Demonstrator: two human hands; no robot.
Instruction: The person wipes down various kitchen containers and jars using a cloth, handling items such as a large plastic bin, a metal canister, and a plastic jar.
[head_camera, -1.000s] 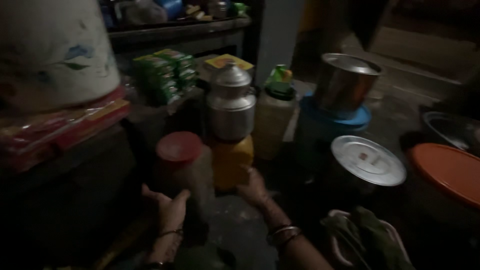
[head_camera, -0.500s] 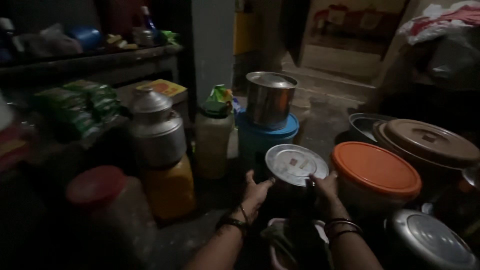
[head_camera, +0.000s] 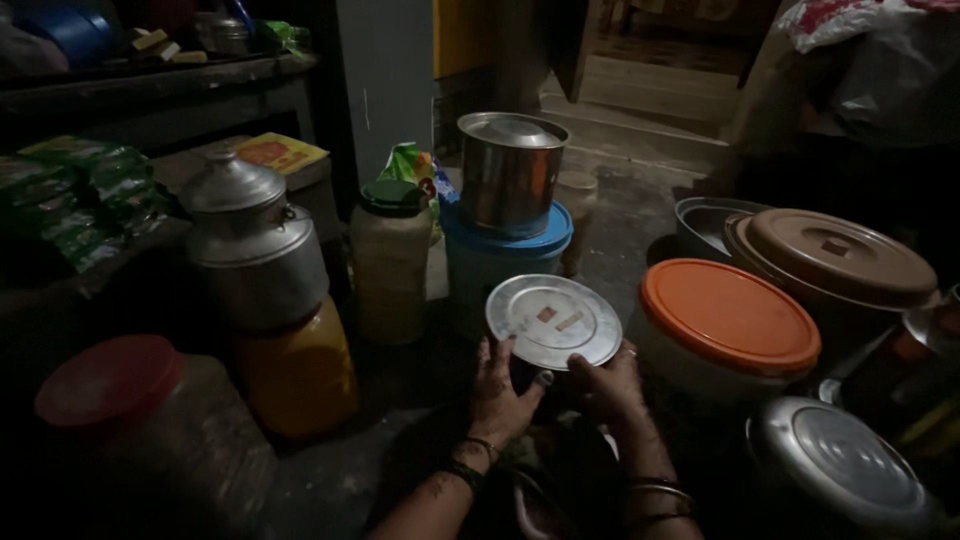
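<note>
A round steel lid (head_camera: 553, 320) caps a dark container low in the middle of the head view. My left hand (head_camera: 500, 390) grips the container's left side just under the lid's rim. My right hand (head_camera: 607, 383) holds its right side, fingers curled at the lid's near edge. Both wrists wear bangles. The container's body is lost in shadow.
A steel milk can (head_camera: 250, 245) sits on a yellow jar (head_camera: 298, 375) at left, near a red-lidded jar (head_camera: 140, 420) and a green-capped jar (head_camera: 390, 260). Behind stands a steel pot (head_camera: 510, 170) on a blue tub (head_camera: 500, 255). An orange-lidded tub (head_camera: 730, 320), brown-lidded pot (head_camera: 835, 255) and steel lid (head_camera: 840, 470) crowd the right.
My hands left the red-lidded jar at left and moved right to the steel-lidded container. The view swung right and closer; both hands now grip its sides.
</note>
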